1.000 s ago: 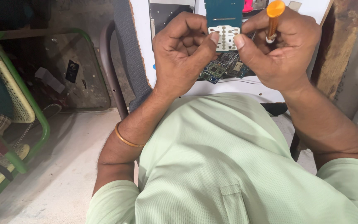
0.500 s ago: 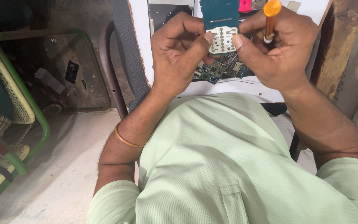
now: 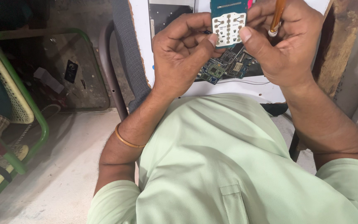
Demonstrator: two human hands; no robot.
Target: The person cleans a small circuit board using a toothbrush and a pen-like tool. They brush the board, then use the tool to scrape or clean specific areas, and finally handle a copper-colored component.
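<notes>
Above the white worktop [image 3: 245,89], at twelve o'clock, my left hand [image 3: 183,54] and right hand [image 3: 282,45] pinch the teal phone board [image 3: 228,20] by its edges. My right fingers also clamp an orange screwdriver [image 3: 276,16]; I should grip steadily, avoiding the keypad contacts.

Floor [image 3: 54,174]: pale bare concrete, dusty, evenly lit by soft daylight. Left edge: green metal-framed chair [image 3: 34,120] with cream woven seat. Behind it, dark grimy floor patch [image 3: 75,83] with small scraps. White desk [image 3: 245,89] at top; worn wooden post [image 3: 336,54] on its right.
</notes>
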